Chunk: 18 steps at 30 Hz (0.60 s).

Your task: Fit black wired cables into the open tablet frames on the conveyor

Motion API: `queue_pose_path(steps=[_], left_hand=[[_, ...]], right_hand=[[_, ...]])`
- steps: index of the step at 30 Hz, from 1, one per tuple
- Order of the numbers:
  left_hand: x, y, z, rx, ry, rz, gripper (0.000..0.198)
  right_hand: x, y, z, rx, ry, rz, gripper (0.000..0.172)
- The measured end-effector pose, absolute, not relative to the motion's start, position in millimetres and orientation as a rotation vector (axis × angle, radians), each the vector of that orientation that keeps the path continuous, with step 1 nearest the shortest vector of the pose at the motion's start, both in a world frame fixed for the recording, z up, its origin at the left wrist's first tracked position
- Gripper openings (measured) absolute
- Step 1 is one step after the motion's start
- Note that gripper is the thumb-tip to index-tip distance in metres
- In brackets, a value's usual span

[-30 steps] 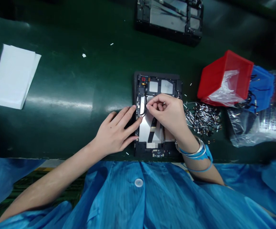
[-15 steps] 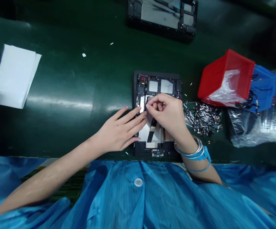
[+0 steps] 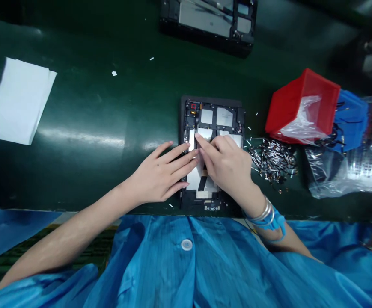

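Observation:
An opened tablet-like device (image 3: 225, 116) lies on the green table near its front edge, its inner parts facing up. My left hand (image 3: 162, 173) rests with spread fingers on the device's left side and holds nothing. Over the middle of the device is my right hand (image 3: 229, 162), its index finger stretched out with the tip down on the inner parts and the thumb just below it. The other right fingers are curled. A dark flat cable (image 3: 202, 183) runs below the fingertips on the pale inner plate.
White sheets (image 3: 19, 102) lie at the left. A stack of device frames (image 3: 205, 38) stands at the back. To the right are a heap of small parts (image 3: 274, 160), a red bin (image 3: 288, 105), a blue bin (image 3: 354, 119) and clear plastic bags (image 3: 330, 171). A blurred person's arm shows at the right edge.
My right hand has gone from a pinch to an extended index finger pressed on the device. My left hand has barely moved. The stack at the back has shifted left in view.

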<state>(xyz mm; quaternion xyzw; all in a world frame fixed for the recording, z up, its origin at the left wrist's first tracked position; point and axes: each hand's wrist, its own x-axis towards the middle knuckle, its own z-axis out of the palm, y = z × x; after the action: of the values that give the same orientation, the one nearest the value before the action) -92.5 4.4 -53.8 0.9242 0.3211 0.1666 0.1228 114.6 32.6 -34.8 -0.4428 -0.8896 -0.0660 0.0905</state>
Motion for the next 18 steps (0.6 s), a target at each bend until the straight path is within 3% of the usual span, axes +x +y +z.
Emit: queue_pose_path(steps=[5, 10, 14, 18], left_hand=[[-94, -5, -46, 2.545, 1.004, 0.624, 0.049], [-82, -52, -48, 2.111, 1.537, 0.828, 0.055], [-65, -81, -51, 1.849, 1.496, 0.821, 0.06], [-69, -64, -31, 1.238, 1.354, 1.003, 0.056]], right_hand=[[128, 33, -20, -1.478, -2.44, -0.063, 0.038], [169, -4, -14, -2.052, -2.061, -0.027, 0.05], [180, -18, -18, -2.145, -2.082, 0.494, 0.06], [172, -2, -16, -1.897, -1.9, 0.85, 0.054]])
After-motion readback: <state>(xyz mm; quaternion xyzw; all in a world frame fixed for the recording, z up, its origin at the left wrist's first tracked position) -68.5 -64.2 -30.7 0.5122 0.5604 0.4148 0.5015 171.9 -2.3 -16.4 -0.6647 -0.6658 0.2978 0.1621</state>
